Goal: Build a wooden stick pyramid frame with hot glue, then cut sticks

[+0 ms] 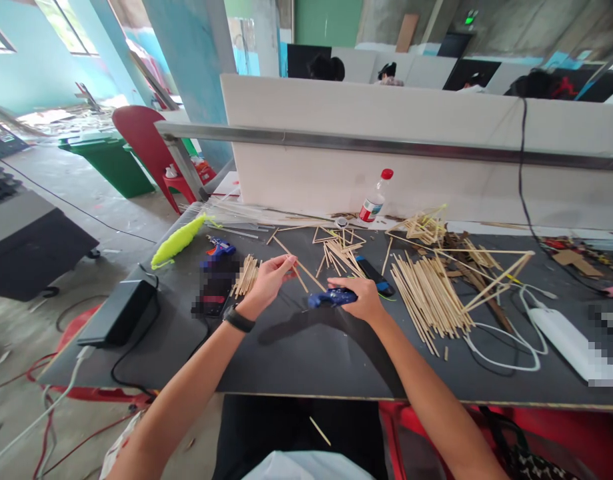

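Note:
Thin wooden sticks [310, 275] are pinched between the thumb and fingers of my left hand [272, 277], which wears a black wristband; they slant down toward the right. My right hand [362, 297] is wrapped around a blue glue gun [331, 297], its front end pointing left, just below the sticks. Whether the gun touches them I cannot tell. Left of my left hand lies a bundle of short sticks [246, 275]. Behind my hands are loose sticks and joined stick triangles [339, 248]. A large pile of longer sticks [430, 297] lies to the right.
A stick frame [501, 280] stands near a white power strip [566, 340]. A bottle with a red cap [373, 199] stands by the partition [411, 120]. On the left are a yellow-green pouch [180, 241], a blue-and-red tool [219, 248] and a black box [119, 312] with cables.

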Tool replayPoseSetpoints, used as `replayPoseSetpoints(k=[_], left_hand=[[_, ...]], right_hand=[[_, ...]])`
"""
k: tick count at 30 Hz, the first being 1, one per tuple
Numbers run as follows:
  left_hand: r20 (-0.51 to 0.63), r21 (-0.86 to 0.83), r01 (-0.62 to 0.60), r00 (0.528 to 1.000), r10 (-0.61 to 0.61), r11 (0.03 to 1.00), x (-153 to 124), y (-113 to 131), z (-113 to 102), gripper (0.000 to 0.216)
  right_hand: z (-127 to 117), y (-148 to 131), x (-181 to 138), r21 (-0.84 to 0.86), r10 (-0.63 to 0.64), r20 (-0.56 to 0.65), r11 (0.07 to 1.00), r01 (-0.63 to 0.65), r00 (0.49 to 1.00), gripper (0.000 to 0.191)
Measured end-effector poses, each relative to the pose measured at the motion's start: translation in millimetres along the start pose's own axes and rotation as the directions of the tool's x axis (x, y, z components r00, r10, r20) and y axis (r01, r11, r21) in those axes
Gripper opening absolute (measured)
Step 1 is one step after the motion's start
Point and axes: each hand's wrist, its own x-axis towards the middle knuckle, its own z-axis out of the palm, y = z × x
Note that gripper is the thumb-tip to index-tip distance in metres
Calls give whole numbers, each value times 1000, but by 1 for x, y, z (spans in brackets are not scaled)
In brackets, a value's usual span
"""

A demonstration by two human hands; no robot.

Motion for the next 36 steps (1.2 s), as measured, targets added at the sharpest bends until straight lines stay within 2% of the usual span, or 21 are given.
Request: replayPoseSetpoints(k=[3, 5, 7, 10, 13, 16, 22, 26, 36], left_hand=[[-3, 68, -49, 999, 49, 996, -1, 3, 0, 42], [27, 115, -50, 999, 47, 992, -2, 1, 3, 44], [67, 154, -34, 997, 24, 987, -4, -4, 7, 46], [124, 161, -17, 992, -3, 987, -6, -11, 12, 48], [192, 151, -34, 981, 5, 988, -8, -16, 14, 47], [231, 137, -51, 973, 19, 989, -9, -18, 15, 46], [191, 136, -50, 981, 23, 989, -10, -20, 15, 44], [188, 139, -20, 982, -6, 990, -10, -22, 16, 43], [101, 146, 163, 979, -178, 976, -16, -25, 23, 49]], right_hand=[[1, -7, 4, 176, 236, -58, 959, -223, 970, 22], [1, -12, 7, 287, 373, -18, 891, -352, 928, 24], [3, -17, 10, 387, 444, 70, 813, -434, 894, 33], [9, -22, 10, 472, 463, 195, 728, -497, 864, 39], [17, -26, 9, 501, 458, 259, 689, -524, 850, 37], [23, -29, 10, 532, 479, 243, 661, -529, 843, 34], [25, -28, 14, 649, 530, 290, 504, -571, 797, 39], [26, -27, 13, 630, 509, 324, 513, -583, 798, 38], [27, -29, 14, 707, 533, 298, 434, -558, 792, 38]])
